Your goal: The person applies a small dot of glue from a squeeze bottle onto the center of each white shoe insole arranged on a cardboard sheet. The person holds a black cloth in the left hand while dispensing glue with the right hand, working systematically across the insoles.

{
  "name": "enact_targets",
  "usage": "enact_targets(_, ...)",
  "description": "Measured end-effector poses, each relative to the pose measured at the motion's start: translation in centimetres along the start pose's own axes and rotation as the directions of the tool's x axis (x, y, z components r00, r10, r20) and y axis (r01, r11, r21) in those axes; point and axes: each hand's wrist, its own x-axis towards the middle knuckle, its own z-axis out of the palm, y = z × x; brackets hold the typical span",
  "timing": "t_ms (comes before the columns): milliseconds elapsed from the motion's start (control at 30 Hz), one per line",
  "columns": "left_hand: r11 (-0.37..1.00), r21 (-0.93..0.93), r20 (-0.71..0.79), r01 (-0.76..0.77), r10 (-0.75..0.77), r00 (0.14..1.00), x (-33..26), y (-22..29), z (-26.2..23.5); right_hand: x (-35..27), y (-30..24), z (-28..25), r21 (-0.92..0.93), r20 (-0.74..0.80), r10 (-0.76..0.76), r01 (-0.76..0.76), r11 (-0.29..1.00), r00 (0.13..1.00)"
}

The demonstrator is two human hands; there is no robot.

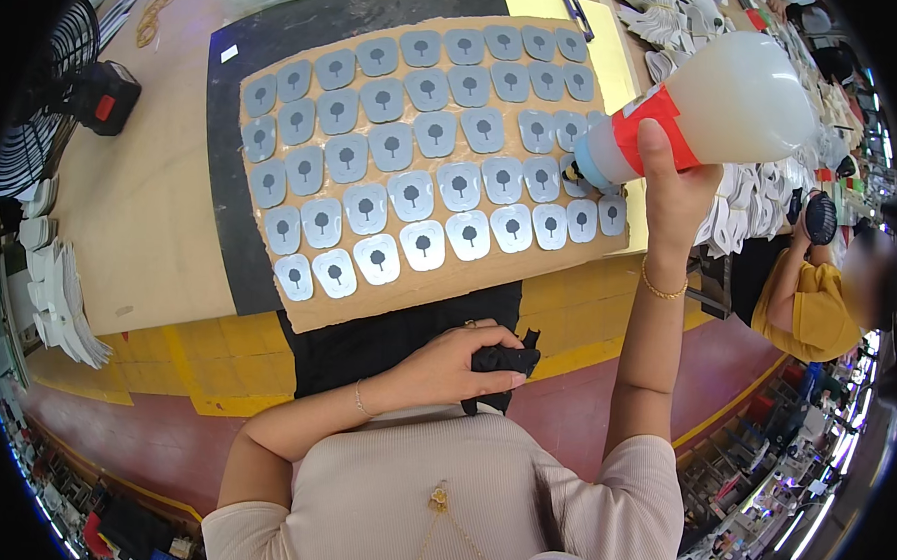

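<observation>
- Bottle (716,107): the right hand (673,185) is wrapped tight around its neck, tipped, tip over the grey pads (414,158) at the right edge.
- The left hand (460,366) pinches a black cloth (505,363) by the tummy.
- A hard squeeze could spill white glue onto the board (277,72).

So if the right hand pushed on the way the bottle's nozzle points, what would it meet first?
Probably the grey pieces at the right end of the cardboard sheet: the bottle in the right hand has its nozzle just over them, though depth is unclear.
</observation>
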Motion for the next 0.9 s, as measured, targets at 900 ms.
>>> enact_targets(900,1.000,0.018,0.015,0.011,-0.011,1.000,0.2,0.1,-0.2,0.6,1.4,-1.8,-0.027,-0.097,-0.021,0.019,0.999,0.995)
